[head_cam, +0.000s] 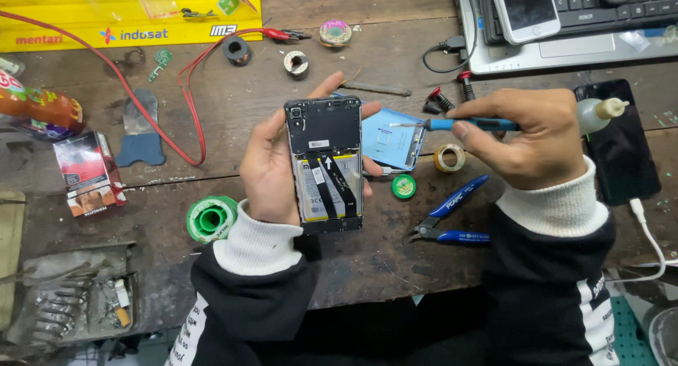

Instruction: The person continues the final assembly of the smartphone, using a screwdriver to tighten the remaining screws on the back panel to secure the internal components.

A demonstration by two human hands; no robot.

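Note:
My left hand (267, 169) holds an opened smartphone (325, 164) upright over the bench, its back cover off, battery and black ribbon cables showing. My right hand (526, 136) grips a blue-handled screwdriver (459, 124), whose tip points left just to the right of the phone's upper edge. A blue back cover (399, 138) lies on the bench behind the phone.
On the worn wooden bench lie blue-handled cutters (452, 214), a green solder spool (210, 217), a small green tin (403, 186), tape rolls, red wire (194, 111), a red box (86, 172), a dark phone with white cable (621, 143), a laptop with a white phone (526, 9), and a tray of bits (78, 299).

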